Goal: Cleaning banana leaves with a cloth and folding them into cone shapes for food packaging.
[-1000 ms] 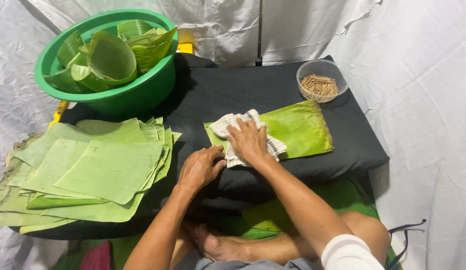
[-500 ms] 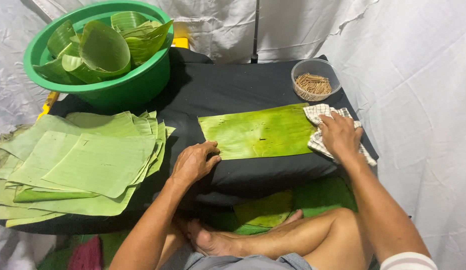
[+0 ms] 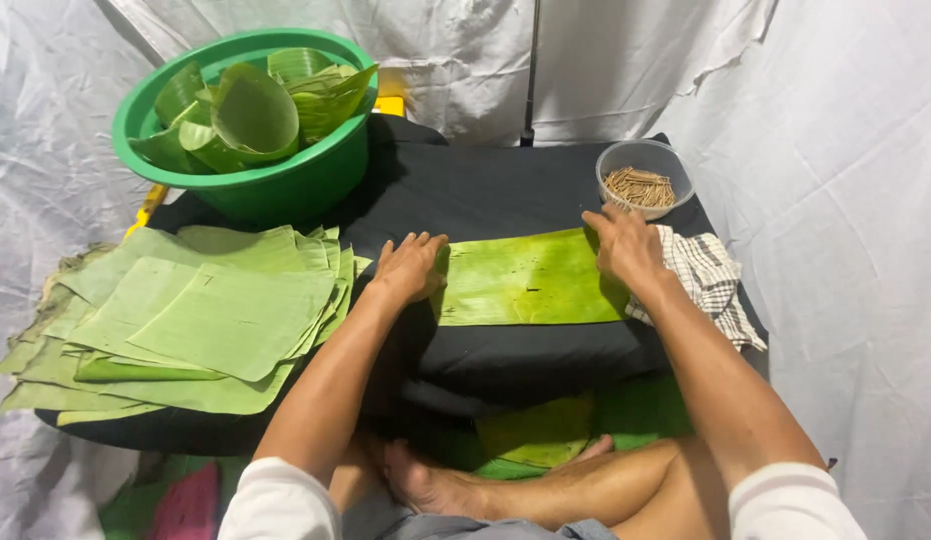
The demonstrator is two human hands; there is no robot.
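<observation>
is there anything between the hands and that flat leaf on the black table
Nothing visible. The left hand rests on the left end of the leaf and the right hand on its right end. The checked cloth lies off to the right, beside it.

No packages, labels, signs or screens are in view; nothing on the surface, from edge to edge and corner to corner, carries any wrapping, tag or display.

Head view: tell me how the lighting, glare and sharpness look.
Head view: even, soft light; mild sheen on the banana leaf between the left hand and right hand; sharp at centre, no motion blur; slight wide-angle bending near the green basin.
</observation>
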